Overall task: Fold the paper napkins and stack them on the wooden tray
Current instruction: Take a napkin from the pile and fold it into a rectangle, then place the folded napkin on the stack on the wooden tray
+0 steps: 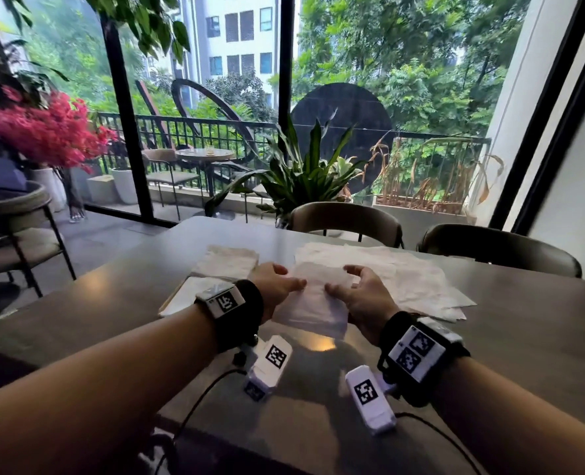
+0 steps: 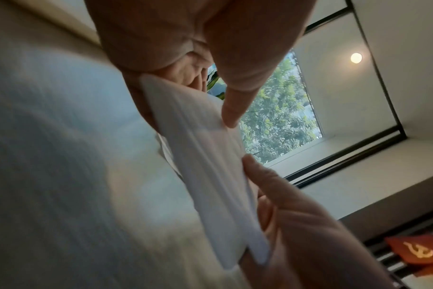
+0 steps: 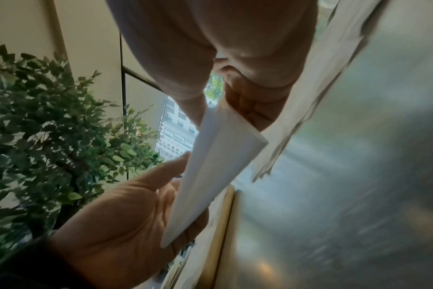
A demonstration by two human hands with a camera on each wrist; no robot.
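A folded white napkin [image 1: 313,298] is held just above the dark table [image 1: 524,337], between my two hands. My left hand [image 1: 289,279] pinches its left edge, and the left wrist view shows the thumb [image 2: 233,109] on top of the napkin [image 2: 205,166]. My right hand [image 1: 342,279] pinches the right edge, where the napkin [image 3: 218,166] shows as a flat folded strip. The wooden tray [image 1: 178,298] lies left of my left hand, with a stack of folded napkins [image 1: 227,260] at its far end. Unfolded napkins [image 1: 414,275] are spread to the right.
Two dark chairs [image 1: 345,217] [image 1: 496,248] stand at the table's far side and another chair [image 1: 16,228] is off to the left. A leafy potted plant [image 1: 304,173] sits beyond the far edge. Black cables [image 1: 198,402] trail over the near part of the table.
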